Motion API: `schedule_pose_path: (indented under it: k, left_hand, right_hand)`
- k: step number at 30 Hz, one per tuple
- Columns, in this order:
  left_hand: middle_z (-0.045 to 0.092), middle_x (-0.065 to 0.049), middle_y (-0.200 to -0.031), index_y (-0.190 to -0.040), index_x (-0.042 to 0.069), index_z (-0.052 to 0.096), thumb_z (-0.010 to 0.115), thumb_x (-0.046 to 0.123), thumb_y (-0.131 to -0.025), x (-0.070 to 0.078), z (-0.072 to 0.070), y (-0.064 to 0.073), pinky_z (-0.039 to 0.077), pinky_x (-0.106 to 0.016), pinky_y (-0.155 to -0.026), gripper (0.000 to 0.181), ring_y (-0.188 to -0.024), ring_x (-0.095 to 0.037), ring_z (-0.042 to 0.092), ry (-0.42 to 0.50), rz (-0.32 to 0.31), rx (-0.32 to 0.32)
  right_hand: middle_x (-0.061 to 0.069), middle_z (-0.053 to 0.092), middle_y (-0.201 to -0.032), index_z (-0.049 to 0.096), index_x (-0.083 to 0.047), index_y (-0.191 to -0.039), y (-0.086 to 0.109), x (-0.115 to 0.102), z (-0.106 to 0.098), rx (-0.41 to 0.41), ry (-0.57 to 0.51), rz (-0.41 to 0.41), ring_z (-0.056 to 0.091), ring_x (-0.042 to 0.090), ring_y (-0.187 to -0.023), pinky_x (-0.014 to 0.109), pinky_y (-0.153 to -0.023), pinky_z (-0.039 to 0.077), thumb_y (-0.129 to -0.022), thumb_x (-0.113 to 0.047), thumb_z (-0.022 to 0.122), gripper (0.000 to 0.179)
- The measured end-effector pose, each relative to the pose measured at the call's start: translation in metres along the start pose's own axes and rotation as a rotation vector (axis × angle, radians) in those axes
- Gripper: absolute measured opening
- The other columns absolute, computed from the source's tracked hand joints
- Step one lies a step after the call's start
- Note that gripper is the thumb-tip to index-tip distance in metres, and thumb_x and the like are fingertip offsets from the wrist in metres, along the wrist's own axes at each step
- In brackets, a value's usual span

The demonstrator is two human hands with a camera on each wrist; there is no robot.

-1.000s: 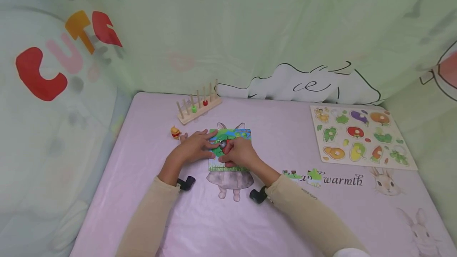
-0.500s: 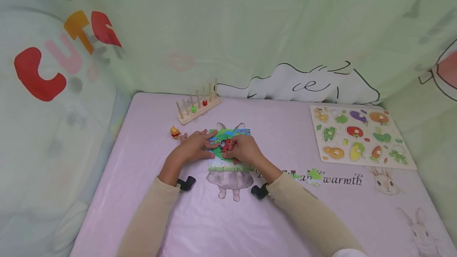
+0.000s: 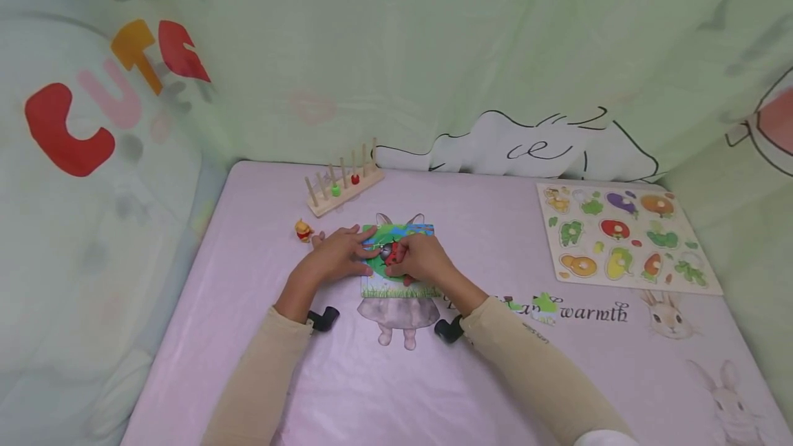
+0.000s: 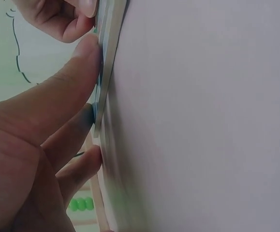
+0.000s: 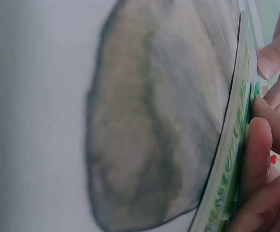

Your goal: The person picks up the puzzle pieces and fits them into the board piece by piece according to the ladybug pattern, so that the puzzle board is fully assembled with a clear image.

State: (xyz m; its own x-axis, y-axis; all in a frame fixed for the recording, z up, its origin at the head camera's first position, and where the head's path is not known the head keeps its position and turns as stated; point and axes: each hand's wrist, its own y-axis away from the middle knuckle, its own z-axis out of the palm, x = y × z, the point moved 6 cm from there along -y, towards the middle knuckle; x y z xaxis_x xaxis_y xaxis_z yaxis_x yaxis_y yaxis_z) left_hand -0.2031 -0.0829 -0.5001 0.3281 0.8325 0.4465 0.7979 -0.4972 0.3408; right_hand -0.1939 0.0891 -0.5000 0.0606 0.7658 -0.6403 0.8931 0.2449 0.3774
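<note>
A jigsaw board point(image 3: 396, 291) with a ladybug picture lies flat on the table in the head view. My left hand point(image 3: 336, 253) rests on its left side with fingers spread; the left wrist view shows the thumb point(image 4: 81, 60) on the board near its edge. My right hand point(image 3: 427, 260) is over the board's right half, fingers bent, pinching a puzzle piece point(image 3: 396, 251) with red ladybug print. In the right wrist view, thumb and finger point(image 5: 259, 137) are low against the board's surface. The right hand hides much of that piece.
Two loose puzzle pieces, one green and white point(image 3: 545, 307), the other partly behind the right sleeve point(image 3: 514, 343), lie right of the board. A wooden peg rack point(image 3: 347, 191) and small bear figure point(image 3: 303, 230) stand back left. A vegetable knob-puzzle board point(image 3: 628, 236) lies far right.
My right hand has shifted slightly right and flattened the piece into the picture; the gap seen around the ladybug has closed. The left hand has stayed in place.
</note>
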Motion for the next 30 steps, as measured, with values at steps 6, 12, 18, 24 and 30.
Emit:
schedule_pose_path:
  k: [6,12,18,24,30]
  left_hand:
    - [0.03,0.016,-0.165,-0.135,0.039,0.064,0.078,0.044,-0.086,0.002,0.0,-0.001,0.015,-0.079,-0.112,0.052,-0.156,-0.028,0.027,-0.011,-0.031,-0.003]
    - [0.031,0.016,-0.165,-0.133,0.039,0.065,0.08,0.042,-0.084,0.002,0.001,-0.005,0.015,-0.081,-0.112,0.051,-0.156,-0.028,0.028,-0.006,-0.052,0.009]
    - [0.028,0.015,-0.166,-0.138,0.039,0.062,0.077,0.045,-0.088,0.0,0.005,-0.002,0.014,-0.081,-0.112,0.052,-0.157,-0.027,0.025,-0.009,-0.007,0.004]
    - [0.021,0.008,-0.17,-0.147,0.033,0.054,0.073,0.046,-0.092,0.001,0.01,0.007,0.005,-0.083,-0.111,0.061,-0.16,-0.026,0.012,0.012,0.089,0.01]
    - [0.03,0.005,-0.167,-0.145,0.031,0.057,0.076,0.046,-0.088,0.013,0.011,0.014,0.008,-0.085,-0.109,0.062,-0.157,-0.026,0.023,-0.032,0.056,0.062]
  right_hand:
    - [0.004,0.066,-0.059,0.062,-0.013,-0.072,-0.001,0.002,0.0,-0.001,0.002,0.002,0.068,0.015,-0.049,0.024,-0.051,0.04,-0.079,-0.028,0.09,0.033]
    - [0.002,0.066,-0.058,0.061,-0.013,-0.071,-0.001,0.0,-0.001,-0.006,0.013,-0.005,0.067,0.013,-0.048,0.024,-0.052,0.04,-0.077,-0.028,0.091,0.034]
    - [0.004,0.067,-0.059,0.06,-0.012,-0.071,-0.002,0.0,-0.001,-0.022,0.021,-0.019,0.068,0.014,-0.048,0.025,-0.055,0.042,-0.078,-0.028,0.091,0.035]
    - [0.003,0.065,-0.062,0.058,-0.012,-0.069,-0.005,0.002,-0.001,-0.033,0.046,-0.014,0.067,0.014,-0.048,0.024,-0.054,0.042,-0.078,-0.031,0.091,0.039]
    - [0.002,0.064,-0.063,0.057,-0.011,-0.069,-0.007,0.002,-0.001,-0.061,0.038,-0.022,0.068,0.015,-0.05,0.023,-0.053,0.042,-0.079,-0.032,0.09,0.039]
